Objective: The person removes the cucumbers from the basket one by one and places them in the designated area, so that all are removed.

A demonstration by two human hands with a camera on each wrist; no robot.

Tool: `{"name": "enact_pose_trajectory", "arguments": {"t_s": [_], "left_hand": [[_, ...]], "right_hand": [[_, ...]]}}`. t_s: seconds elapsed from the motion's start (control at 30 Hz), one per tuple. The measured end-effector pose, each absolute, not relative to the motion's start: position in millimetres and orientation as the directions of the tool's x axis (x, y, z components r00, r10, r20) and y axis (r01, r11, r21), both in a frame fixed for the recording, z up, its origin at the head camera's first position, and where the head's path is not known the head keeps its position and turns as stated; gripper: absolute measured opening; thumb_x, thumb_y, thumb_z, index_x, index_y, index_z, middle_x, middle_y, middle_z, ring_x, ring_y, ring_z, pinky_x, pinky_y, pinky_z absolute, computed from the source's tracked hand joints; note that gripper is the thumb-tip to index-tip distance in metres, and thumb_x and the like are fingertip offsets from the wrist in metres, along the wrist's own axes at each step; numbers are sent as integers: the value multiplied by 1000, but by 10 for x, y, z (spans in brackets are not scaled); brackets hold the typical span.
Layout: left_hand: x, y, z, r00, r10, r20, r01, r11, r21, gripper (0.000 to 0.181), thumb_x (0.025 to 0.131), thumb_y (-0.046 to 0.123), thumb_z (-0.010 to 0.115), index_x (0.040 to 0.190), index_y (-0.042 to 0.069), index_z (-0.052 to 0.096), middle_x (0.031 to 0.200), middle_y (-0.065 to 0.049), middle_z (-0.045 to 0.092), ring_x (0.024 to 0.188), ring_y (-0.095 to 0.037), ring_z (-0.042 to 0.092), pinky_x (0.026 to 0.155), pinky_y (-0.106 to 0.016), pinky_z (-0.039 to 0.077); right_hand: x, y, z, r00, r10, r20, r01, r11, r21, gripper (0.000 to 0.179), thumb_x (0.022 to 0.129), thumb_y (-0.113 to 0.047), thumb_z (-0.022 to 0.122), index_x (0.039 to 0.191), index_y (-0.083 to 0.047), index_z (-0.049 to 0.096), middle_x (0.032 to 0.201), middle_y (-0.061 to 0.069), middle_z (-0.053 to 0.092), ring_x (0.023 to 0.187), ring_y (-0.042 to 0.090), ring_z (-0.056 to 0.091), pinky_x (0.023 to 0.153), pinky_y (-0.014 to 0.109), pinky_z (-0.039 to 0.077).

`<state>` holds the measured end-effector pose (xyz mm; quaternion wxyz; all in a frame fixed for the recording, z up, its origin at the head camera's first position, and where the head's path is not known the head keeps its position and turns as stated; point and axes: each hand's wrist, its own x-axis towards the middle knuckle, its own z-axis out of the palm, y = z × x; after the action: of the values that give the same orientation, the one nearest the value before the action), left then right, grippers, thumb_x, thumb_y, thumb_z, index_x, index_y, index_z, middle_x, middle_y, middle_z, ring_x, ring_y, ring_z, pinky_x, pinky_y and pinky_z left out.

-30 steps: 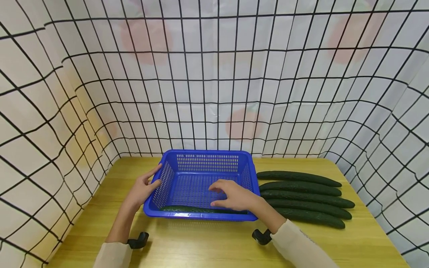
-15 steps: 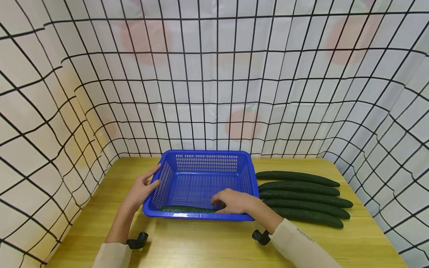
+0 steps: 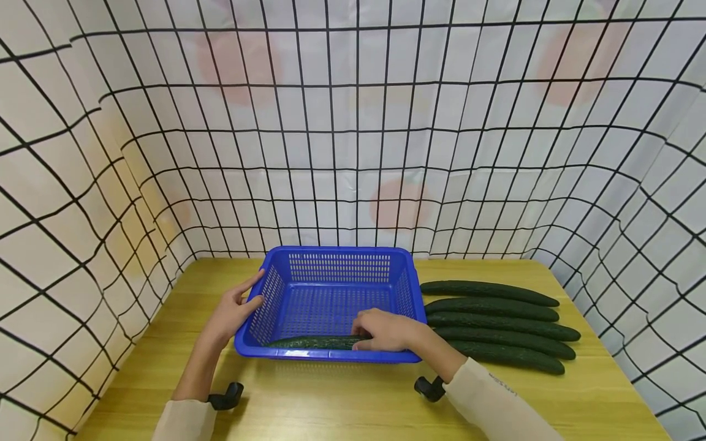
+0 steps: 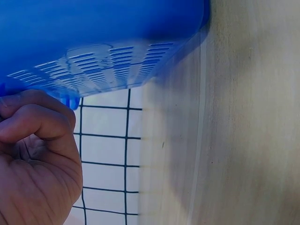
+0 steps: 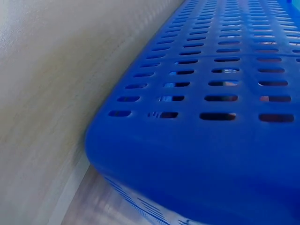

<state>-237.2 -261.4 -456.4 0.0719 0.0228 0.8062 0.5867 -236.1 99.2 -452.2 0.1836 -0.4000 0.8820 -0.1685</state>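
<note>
A blue slotted plastic basket (image 3: 331,354) stands on the wooden table. My left hand (image 3: 234,311) grips its left rim, thumb on the inner side; in the left wrist view the curled fingers of that left hand (image 4: 40,140) meet the basket's edge. Inside, along the front wall, lies a dark green cucumber (image 3: 311,342). My right hand (image 3: 388,332) reaches over the right front corner and holds this cucumber near its right part, which the hand covers. From the right wrist, only the slotted outer wall of the basket (image 5: 187,140) shows, with the hand hidden behind it.
Several more cucumbers (image 3: 504,324) lie side by side on the table to the right, their left ends close against the basket. Black wire mesh (image 3: 358,131) over pale sheeting encloses the table's back and sides. The wooden tabletop (image 3: 320,404) extends in front of the basket.
My right hand has lowered from above the basket's middle to the front wall and taken hold of the cucumber, which has shifted slightly. My left hand stays on the rim.
</note>
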Motion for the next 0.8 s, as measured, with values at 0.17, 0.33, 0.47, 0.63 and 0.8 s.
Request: {"name": "enact_pose_trajectory", "arguments": {"t_s": [0.17,0.33,0.47,0.63,0.8], "left_hand": [[-2384,-2619,-4569,-989,122,-89,-47,310,950,66,103,16,59,162,32,33,65,-6,59,64,-25,72,59,-40,63],[-2382,-2612,-4574,-990,120,-80,-37,327,944,66,103,16,59,162,31,34,60,0,50,55,-18,65,54,-34,60],[-2380,-2607,-4571,-990,119,-76,-31,343,939,66,103,17,59,162,30,34,58,3,43,51,-16,61,51,-32,58],[-2380,-2610,-4566,-990,122,-77,-30,347,937,66,103,17,58,163,29,33,59,2,44,53,-17,63,53,-33,59],[-2373,-2609,-4554,-988,128,-80,-34,331,943,67,103,17,59,163,30,32,59,1,46,55,-19,65,55,-36,61]], "right_hand": [[-2339,1000,-4482,-640,-757,-131,-655,626,-423,26,100,-29,68,117,-10,71,108,-1,63,95,9,57,87,28,54],[-2336,981,-4470,-661,-747,-75,-654,621,-431,24,99,-30,67,115,-13,72,109,-2,64,94,9,58,84,30,54],[-2339,966,-4490,-666,-745,-37,-662,613,-431,31,97,-37,70,118,-13,74,113,-1,72,98,10,65,83,28,56],[-2312,979,-4476,-704,-710,18,-667,652,-361,40,96,-45,71,126,-18,75,123,-2,74,112,15,70,92,34,59],[-2284,1011,-4438,-744,-650,157,-667,705,-242,39,96,-47,70,128,-24,73,123,-5,72,104,15,71,77,30,59]]}}
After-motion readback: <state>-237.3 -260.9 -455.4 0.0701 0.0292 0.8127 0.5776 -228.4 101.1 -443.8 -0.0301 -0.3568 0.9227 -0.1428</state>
